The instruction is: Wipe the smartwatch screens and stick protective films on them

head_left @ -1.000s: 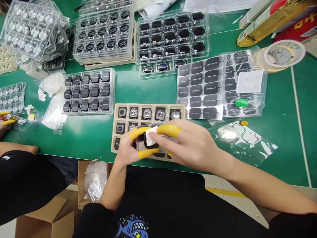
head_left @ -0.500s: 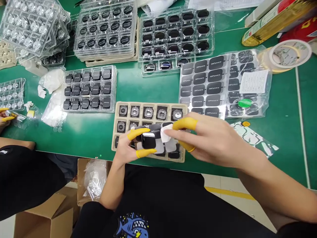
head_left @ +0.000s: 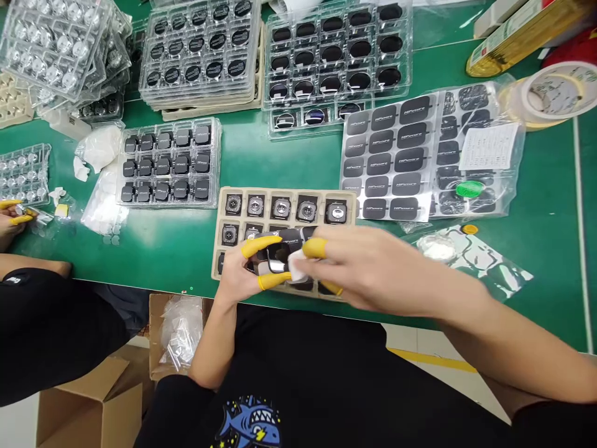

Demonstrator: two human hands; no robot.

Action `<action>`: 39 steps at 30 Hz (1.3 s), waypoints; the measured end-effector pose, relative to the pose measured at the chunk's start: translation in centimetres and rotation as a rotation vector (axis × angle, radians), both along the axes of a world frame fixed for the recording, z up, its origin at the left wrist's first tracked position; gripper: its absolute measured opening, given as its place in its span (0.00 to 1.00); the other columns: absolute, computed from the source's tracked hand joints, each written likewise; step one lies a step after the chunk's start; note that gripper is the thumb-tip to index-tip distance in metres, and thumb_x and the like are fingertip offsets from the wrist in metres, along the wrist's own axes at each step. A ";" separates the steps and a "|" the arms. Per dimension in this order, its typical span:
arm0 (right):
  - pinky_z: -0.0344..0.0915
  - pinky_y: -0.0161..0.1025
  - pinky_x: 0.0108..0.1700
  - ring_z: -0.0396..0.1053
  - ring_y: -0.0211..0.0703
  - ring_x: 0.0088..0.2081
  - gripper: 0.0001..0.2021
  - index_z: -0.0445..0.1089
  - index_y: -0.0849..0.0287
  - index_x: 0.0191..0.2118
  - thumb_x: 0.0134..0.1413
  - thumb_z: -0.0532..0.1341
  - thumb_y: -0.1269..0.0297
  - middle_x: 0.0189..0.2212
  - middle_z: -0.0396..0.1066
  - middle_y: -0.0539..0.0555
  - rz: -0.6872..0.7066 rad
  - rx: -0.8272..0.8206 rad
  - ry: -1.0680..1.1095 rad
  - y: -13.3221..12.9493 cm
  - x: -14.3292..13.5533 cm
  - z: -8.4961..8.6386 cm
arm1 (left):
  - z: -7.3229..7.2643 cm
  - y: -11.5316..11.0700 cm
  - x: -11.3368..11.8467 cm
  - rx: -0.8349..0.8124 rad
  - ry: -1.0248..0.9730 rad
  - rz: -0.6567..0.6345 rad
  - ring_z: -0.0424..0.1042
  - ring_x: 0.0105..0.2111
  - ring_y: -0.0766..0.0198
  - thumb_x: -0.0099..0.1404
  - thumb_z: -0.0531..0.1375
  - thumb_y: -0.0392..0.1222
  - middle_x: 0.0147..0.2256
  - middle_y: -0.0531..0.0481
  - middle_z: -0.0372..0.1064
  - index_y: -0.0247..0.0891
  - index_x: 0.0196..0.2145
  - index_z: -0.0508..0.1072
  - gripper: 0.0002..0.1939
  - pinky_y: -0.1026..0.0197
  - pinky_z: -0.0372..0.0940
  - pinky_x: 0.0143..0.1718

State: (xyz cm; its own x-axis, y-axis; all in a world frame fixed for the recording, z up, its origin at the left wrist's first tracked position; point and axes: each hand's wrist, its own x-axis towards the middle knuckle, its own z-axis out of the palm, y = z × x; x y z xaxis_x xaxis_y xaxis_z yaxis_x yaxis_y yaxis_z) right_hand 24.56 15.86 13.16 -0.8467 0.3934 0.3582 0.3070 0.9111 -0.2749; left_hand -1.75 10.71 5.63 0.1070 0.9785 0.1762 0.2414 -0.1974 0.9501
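Observation:
A black smartwatch body with a glossy screen is gripped by its edges between the yellow-covered thumb and finger of my left hand. My right hand, also in yellow finger covers, pinches a white cloth against the right side of the screen. Part of a dark HiFuture label sheet shows behind the watch, partly hidden by my hands. Below them lies a beige tray holding several watch bodies, backs up in the rear row.
Clear trays of black pieces stand at centre left, with more stacked trays behind. HiFuture label sheets, tape rolls and a gold box are at right. Another person's hand works at far left.
My right hand has moved left with the white cloth, from beside the watch onto its screen. The whole view has shifted slightly.

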 end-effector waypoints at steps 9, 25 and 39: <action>0.70 0.44 0.39 0.74 0.46 0.40 0.11 0.76 0.62 0.56 0.77 0.59 0.75 0.37 0.79 0.54 -0.013 0.141 0.157 -1.2 -0.3 0.2 | 0.8 0.2 0.3 0.065 -0.017 -0.100 0.83 0.32 0.58 0.56 0.82 0.58 0.38 0.47 0.87 0.44 0.55 0.88 0.32 0.59 0.78 0.32; 0.67 0.44 0.35 0.72 0.50 0.40 0.30 0.74 0.53 0.68 0.66 0.63 0.83 0.42 0.80 0.55 -0.349 0.244 0.212 -1.3 2.1 0.4 | 2.4 2.4 -1.0 0.320 -0.080 0.188 0.87 0.39 0.55 0.49 0.85 0.59 0.42 0.47 0.88 0.42 0.52 0.88 0.36 0.56 0.83 0.43; 0.66 0.42 0.35 0.72 0.46 0.37 0.22 0.78 0.52 0.61 0.66 0.69 0.78 0.43 0.82 0.56 -0.515 0.318 0.289 0.4 -1.1 2.5 | 4.7 3.2 -0.2 0.282 -0.069 0.139 0.86 0.34 0.57 0.49 0.85 0.62 0.38 0.47 0.87 0.39 0.50 0.88 0.36 0.59 0.82 0.39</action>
State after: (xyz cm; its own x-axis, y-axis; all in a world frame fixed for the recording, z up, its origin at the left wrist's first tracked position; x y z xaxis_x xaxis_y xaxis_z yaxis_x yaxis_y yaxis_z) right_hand 23.46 16.25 15.64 -0.4317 0.5594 0.7076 0.6787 0.7181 -0.1537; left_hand -1.94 13.93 10.32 -0.0457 0.8944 0.4449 0.2209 -0.4253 0.8777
